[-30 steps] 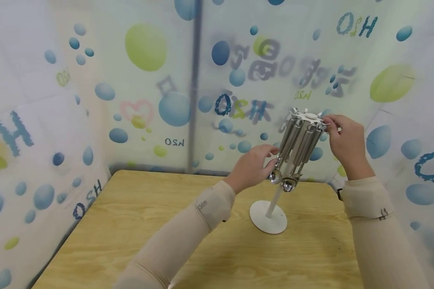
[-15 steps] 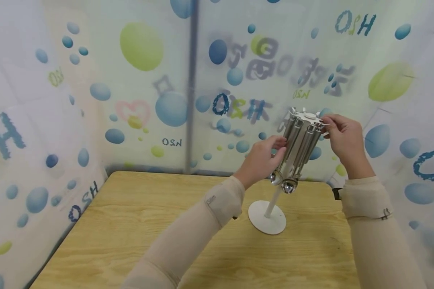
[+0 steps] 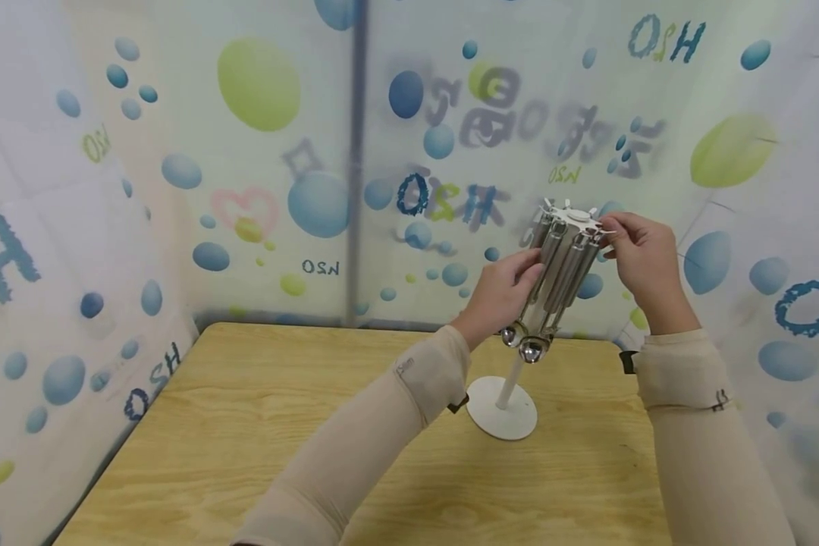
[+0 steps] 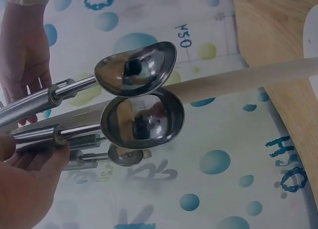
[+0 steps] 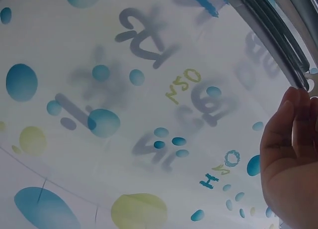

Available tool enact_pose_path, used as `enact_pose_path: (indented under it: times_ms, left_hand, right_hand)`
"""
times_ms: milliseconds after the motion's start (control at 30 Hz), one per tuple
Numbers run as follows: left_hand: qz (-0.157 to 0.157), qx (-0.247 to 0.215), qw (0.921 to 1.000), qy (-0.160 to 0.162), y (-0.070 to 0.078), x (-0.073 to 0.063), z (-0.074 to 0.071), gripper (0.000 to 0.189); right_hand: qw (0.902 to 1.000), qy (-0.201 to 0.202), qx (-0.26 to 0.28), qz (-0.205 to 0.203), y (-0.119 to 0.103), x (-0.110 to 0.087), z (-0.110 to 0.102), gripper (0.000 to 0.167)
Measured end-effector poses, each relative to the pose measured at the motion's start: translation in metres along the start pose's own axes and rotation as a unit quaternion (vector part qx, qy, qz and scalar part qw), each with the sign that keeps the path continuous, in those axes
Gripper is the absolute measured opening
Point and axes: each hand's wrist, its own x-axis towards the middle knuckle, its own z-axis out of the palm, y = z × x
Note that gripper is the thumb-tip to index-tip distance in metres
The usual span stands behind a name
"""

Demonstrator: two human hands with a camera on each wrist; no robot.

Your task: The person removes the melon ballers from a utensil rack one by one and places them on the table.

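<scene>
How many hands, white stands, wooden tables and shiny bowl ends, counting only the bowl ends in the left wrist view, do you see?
Hands: 2 (left hand, right hand)
White stand: 1
Wooden table: 1
Shiny bowl ends: 3 (upper bowl end, middle bowl end, small bowl end)
Total: 7
</scene>
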Motion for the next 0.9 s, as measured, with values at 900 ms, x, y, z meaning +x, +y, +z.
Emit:
enact_pose_path:
  times_ms: [900]
  left_hand:
    - [-0.007,-0.025,0.9996,0.001,0.0040,-0.0009,-0.0042,0.039]
  right_hand:
    - [0.9998,-0.007,-0.005,0.016,-0.0028,-0.0048,-0.0039,0.044]
